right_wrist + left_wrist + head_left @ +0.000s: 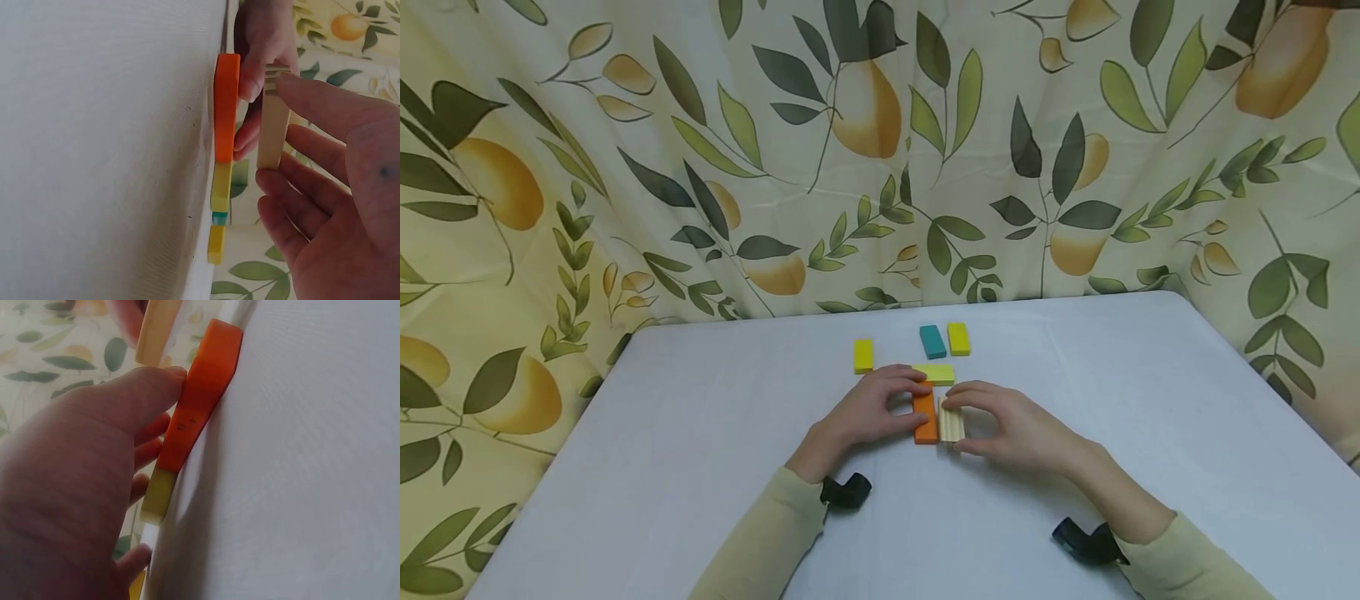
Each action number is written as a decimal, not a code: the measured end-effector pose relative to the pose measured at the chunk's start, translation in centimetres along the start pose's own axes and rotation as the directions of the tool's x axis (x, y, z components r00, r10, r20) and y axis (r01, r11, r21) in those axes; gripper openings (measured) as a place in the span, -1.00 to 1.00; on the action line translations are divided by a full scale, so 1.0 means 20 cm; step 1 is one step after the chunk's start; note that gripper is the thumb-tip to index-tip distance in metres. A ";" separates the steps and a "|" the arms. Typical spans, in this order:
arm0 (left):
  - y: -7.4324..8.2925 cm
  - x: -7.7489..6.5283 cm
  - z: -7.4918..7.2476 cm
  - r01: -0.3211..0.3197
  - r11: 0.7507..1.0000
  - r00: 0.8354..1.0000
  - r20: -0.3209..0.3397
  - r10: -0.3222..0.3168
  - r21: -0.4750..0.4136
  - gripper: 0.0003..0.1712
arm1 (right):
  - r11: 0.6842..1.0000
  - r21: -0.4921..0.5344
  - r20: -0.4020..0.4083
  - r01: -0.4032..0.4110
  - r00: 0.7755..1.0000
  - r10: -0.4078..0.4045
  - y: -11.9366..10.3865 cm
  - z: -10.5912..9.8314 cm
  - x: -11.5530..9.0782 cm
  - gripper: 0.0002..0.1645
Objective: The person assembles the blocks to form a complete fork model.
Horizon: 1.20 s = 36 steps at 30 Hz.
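Note:
An orange block (926, 414) lies flat on the white table, its far end against a yellow-green block (934, 374) that lies crosswise. My left hand (880, 407) holds the orange block, with the thumb near its close end and the fingers toward its far end. In the left wrist view, small dark marks show on the orange block's side. Between thumb and fingertips, my right hand (1018, 425) pinches a pale wooden block (273, 128) with grooves across it. In the right wrist view this wooden block is raised off the table, beside the orange one.
Behind the hands lie a yellow block (863, 356) on the left, then a teal block (932, 342) and another yellow block (958, 339) side by side. A white cloth covers the table (700, 467). Past its back edge hangs a curtain (820, 167) printed with fruit and leaves.

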State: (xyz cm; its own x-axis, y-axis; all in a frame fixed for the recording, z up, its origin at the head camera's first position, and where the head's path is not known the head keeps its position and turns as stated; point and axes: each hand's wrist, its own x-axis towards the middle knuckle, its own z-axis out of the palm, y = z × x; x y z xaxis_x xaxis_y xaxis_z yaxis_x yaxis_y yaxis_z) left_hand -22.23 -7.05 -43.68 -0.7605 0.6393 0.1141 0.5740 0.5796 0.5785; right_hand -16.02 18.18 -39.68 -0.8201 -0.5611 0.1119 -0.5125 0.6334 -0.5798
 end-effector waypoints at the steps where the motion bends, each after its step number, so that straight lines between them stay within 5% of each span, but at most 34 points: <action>1: 0.00 0.00 0.00 -0.004 1.000 1.000 -0.001 0.004 -0.002 -0.53 | 1.000 0.002 -0.001 0.002 1.000 -0.002 0.00 0.00 0.00 -0.43; 36: 0.00 0.00 0.00 -0.032 0.999 0.999 -0.012 0.032 0.001 -0.56 | 0.996 0.034 0.033 0.085 0.996 -0.086 -0.08 0.06 -0.02 -0.43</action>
State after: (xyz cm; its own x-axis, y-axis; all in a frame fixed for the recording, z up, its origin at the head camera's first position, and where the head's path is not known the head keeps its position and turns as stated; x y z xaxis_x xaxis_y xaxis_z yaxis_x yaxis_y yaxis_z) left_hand -22.16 -7.02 -43.62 -0.7455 0.6512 0.1420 0.5980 0.5594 0.5740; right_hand -14.58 16.76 -39.87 -0.7643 -0.6305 0.1350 -0.5712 0.5650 -0.5954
